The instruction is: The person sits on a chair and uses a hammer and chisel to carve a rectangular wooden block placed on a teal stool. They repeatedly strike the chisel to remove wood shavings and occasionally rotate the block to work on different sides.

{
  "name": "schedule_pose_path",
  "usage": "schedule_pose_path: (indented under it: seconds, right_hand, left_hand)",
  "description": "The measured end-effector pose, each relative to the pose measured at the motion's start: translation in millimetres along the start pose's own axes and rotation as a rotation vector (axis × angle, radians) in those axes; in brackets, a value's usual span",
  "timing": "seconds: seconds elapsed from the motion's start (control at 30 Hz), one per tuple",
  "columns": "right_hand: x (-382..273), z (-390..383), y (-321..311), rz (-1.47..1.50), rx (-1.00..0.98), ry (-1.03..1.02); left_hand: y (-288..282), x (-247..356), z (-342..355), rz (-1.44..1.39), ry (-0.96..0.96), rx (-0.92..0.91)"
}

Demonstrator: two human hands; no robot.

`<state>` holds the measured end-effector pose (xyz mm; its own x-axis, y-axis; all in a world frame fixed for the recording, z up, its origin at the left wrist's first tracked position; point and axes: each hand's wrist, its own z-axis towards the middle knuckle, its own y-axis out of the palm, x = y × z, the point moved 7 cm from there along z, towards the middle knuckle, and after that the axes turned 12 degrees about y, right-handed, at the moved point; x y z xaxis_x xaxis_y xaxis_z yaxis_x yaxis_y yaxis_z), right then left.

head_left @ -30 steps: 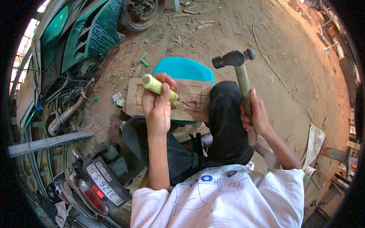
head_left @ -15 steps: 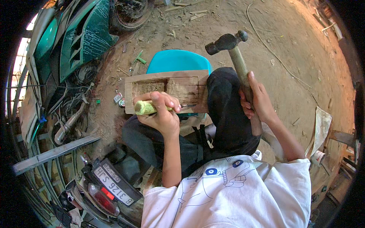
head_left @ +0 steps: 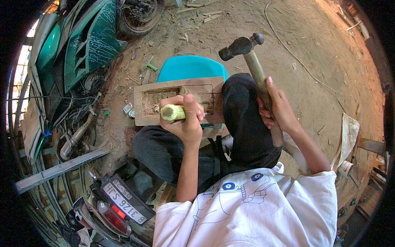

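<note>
My left hand [head_left: 185, 123] grips a pale yellow tool handle [head_left: 172, 112], its butt end toward me, over a rectangular wooden board [head_left: 158, 83]. Fingers mostly hide the metal part. The board has a rough carved recess at left and a cut or marked section at right, and rests on a turquoise plastic seat [head_left: 189, 66] beside my bent dark-trousered leg [head_left: 242, 119]. In my right hand [head_left: 279, 111] is a ball-peen hammer [head_left: 240, 46], held by its wooden handle with the head raised to the board's upper right.
Green motorcycle panels [head_left: 86, 57], a wheel [head_left: 138, 18] and exhaust parts line the left. A metal bar [head_left: 61, 168] and a rear lamp [head_left: 110, 216] lie lower left. A cord [head_left: 296, 61] runs over the dirt among wood scraps; pale cloth [head_left: 347, 136] and wood pieces are at right.
Since a second ago my left hand has come down over the board, turning the yellow handle's end toward me. The hammer head has shifted left and higher in the picture.
</note>
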<state>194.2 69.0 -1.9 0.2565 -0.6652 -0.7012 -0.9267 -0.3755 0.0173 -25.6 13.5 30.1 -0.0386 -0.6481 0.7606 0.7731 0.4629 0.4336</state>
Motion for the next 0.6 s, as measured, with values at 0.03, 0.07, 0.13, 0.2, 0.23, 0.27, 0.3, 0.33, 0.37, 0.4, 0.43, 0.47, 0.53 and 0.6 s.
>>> schedule_pose_path:
  seconds: [0.03,0.07,0.13,0.2,0.23,0.27,0.3,0.33,0.37,0.4,0.43,0.47,0.53,0.6]
  right_hand:
    - [-0.4,-0.6,0.6,0.009,-0.002,0.003]
    - [-0.5,-1.0,1.0,0.019,-0.005,0.006]
    - [0.6,-0.9,0.4,0.025,-0.012,0.013]
    - [1.2,-1.1,-0.2,0.029,-0.012,0.024]
    - [0.7,-1.7,-0.2,0.031,-0.007,0.033]
    - [0.9,-2.1,-0.6,0.033,-0.002,0.041]
    - [0.6,-1.9,0.1,0.042,-0.009,0.040]
    - [0.5,-1.6,0.5,0.050,-0.015,0.038]
    - [1.0,-2.1,0.8,0.059,-0.020,0.036]
    - [0.9,-2.8,0.4,0.028,-0.011,0.021]
    - [2.9,-3.5,0.3,-0.004,-0.002,0.007]
    - [3.8,-6.1,-0.1,-0.037,0.009,-0.008]
    - [-1.9,-14.2,-2.1,-0.057,0.025,-0.091]
    - [-8.5,-26.7,-0.8,-0.053,0.031,-0.164]
  left_hand:
    - [1.2,-0.8,-0.8,0.005,-0.011,-0.010]
    - [2.6,-1.4,-1.7,0.011,-0.022,-0.021]
    - [7.1,-2.5,-2.4,0.045,-0.046,-0.036]
    - [11.2,-5.9,-4.3,0.090,-0.081,-0.081]
    - [11.1,-9.5,-6.6,0.148,-0.080,-0.091]
    - [12.7,-12.0,-7.6,0.229,-0.017,-0.153]
    - [15.2,-13.5,-7.1,0.313,0.047,-0.213]
    - [17.5,-13.7,-8.4,0.327,0.084,-0.225]
    - [21.0,-12.6,-9.2,0.340,0.121,-0.237]
    - [23.0,-9.7,-11.2,0.379,0.141,-0.225]
    - [23.8,-6.3,-14.4,0.418,0.161,-0.212]
    - [24.4,-3.7,-16.8,0.456,0.182,-0.199]
    - [21.9,-9.7,-15.8,0.403,0.139,-0.153]
    - [16.3,-17.7,-15.7,0.363,-0.009,-0.093]
